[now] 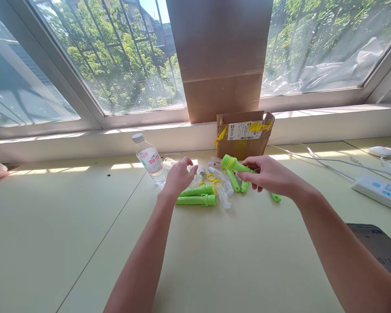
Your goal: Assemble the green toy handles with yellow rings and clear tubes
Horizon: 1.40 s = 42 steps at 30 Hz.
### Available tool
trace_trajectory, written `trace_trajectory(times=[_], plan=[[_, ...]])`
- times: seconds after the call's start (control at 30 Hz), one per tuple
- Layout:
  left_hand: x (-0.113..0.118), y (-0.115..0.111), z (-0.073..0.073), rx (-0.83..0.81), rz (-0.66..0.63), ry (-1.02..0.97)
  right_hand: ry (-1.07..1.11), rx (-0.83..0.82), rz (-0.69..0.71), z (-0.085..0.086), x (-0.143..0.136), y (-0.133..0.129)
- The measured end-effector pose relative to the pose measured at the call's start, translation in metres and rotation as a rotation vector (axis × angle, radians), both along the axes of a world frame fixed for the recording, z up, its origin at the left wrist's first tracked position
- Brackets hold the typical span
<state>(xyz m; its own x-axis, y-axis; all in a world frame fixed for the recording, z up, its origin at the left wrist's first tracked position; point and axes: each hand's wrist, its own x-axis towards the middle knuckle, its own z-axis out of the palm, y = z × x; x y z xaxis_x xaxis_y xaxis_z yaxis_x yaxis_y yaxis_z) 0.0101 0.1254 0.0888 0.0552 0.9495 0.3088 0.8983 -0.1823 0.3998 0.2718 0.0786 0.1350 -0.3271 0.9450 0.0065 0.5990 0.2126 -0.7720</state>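
Clearly, the pale surface (247, 261) bears everything here, a cardboard box (241, 145) standing towards its window side. The bottle (152, 163) stands just beside the left hand. The right hand (269, 174) grips a green tube (237, 165), thumb and fingers closed around its plain end and the threaded end pointing left. The left hand (180, 176) hangs over the parts with fingers loosely curled and thumb apart, seemingly free, though its palm is hidden. Beneath and beside it lie more green tubes (195, 200), then clear plastic pieces (223, 198) and, smallest, yellow rings (214, 178). The step in hand appears to be handling that one tube above the heap. The next move probably calls for a steady right grip and a careful fingertip pinch by the left, as the small parts lie crowded together.
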Motion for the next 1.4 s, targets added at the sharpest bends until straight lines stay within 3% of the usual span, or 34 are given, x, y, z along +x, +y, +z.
trace_trajectory(times=[0.27,0.47,0.93,1.23,1.4], plan=[[0.03,0.001,-0.024,0.032,-0.101,0.172,-0.021,-0.005,0.02,-0.001,0.002,0.001],[0.034,0.002,-0.038,-0.015,-0.106,0.245,-0.029,-0.011,0.038,-0.003,0.001,0.002],[0.033,0.006,-0.054,-0.113,-0.137,0.29,-0.071,0.002,0.065,-0.002,-0.002,0.0],[0.036,0.003,-0.048,0.01,-0.078,0.294,-0.066,-0.021,0.056,-0.001,-0.001,-0.001],[0.035,0.002,-0.05,-0.095,-0.077,0.269,-0.054,-0.036,0.045,0.0,-0.002,-0.001]])
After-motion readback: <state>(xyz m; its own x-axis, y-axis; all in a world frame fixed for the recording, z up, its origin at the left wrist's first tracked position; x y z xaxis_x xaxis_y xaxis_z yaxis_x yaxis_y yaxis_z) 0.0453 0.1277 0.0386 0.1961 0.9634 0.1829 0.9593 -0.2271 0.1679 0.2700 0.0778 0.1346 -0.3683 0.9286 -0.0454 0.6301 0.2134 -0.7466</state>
